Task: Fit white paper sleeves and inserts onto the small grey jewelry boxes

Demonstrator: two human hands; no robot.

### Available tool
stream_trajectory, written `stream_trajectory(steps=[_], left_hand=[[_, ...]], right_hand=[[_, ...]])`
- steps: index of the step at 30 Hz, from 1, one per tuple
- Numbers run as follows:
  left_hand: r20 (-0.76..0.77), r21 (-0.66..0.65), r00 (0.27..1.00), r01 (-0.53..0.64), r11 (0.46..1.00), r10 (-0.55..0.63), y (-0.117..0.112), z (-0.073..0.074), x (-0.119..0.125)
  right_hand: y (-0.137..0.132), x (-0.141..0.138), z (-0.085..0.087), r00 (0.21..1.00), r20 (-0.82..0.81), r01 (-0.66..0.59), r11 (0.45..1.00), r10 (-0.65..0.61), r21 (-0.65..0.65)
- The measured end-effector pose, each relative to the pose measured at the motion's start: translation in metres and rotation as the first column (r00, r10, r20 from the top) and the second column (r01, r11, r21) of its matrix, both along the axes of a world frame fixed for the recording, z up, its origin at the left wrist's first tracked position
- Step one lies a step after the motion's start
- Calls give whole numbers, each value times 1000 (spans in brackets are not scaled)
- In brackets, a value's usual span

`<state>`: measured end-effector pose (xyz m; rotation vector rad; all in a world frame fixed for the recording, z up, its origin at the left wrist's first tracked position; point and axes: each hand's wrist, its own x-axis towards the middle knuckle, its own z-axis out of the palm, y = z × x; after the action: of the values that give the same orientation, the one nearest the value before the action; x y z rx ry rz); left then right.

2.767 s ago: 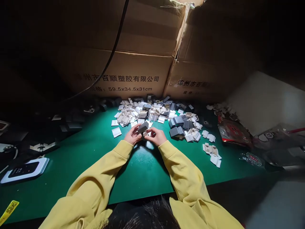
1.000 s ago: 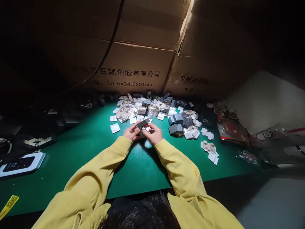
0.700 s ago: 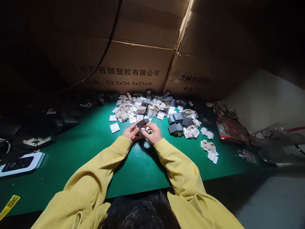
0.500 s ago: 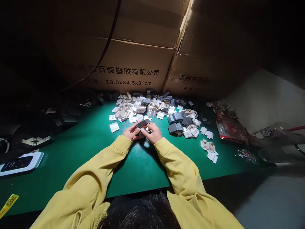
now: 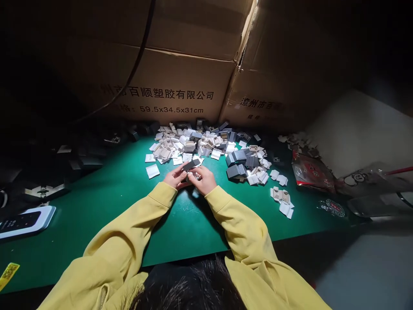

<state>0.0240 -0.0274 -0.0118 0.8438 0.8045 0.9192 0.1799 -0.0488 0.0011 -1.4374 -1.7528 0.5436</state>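
A small dark grey box (image 5: pixel 191 164) is held up between my two hands over the front half of the green table. My left hand (image 5: pixel 174 177) grips its left side, thumb in front. My right hand (image 5: pixel 205 181) is closed at its right side, with fingers bent in at the front, where something pale shows between the hands; what that is I cannot make out. Just beyond the hands lies a heap of white and grey folded card pieces (image 5: pixel 163 151). Several dark grey small boxes (image 5: pixel 237 171) lie to the right of the hands.
Large cardboard cartons (image 5: pixel 180 77) stand along the back. At the left are a white-edged device (image 5: pixel 48 215) and a yellow strip (image 5: pixel 9 275). Loose card pieces (image 5: pixel 282 200), a red packet (image 5: pixel 311 172) and a clear plastic bag (image 5: pixel 361 183) lie at the right. A dark cable (image 5: pixel 137 64) hangs at the upper left.
Both hands stay around the dark box. The right hand has turned slightly, with its fingers further over the front of the box. The whole view has shifted a little.
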Motion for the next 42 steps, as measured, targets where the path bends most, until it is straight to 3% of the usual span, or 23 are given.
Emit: stream_trajectory(steps=[7, 17, 23, 31, 42], left_hand=[[46, -13, 997, -63, 998, 63, 3, -2, -1], [81, -2, 994, -69, 998, 69, 4, -4, 1], [67, 17, 992, -105, 994, 103, 0, -2, 3], [54, 32, 995, -89, 995, 88, -2, 1, 4], [56, 22, 996, -75, 997, 73, -1, -4, 2]], right_hand=[[-2, -6, -4, 967, -190, 152, 984, -167, -88], [-1, -3, 2, 922, -360, 106, 987, -143, -119], [-1, 4, 10, 970, -219, 105, 994, -103, -3], [3, 4, 10, 999, -44, 25, 1000, -25, 5], [3, 3, 8, 998, -48, -44, 999, 44, 2]])
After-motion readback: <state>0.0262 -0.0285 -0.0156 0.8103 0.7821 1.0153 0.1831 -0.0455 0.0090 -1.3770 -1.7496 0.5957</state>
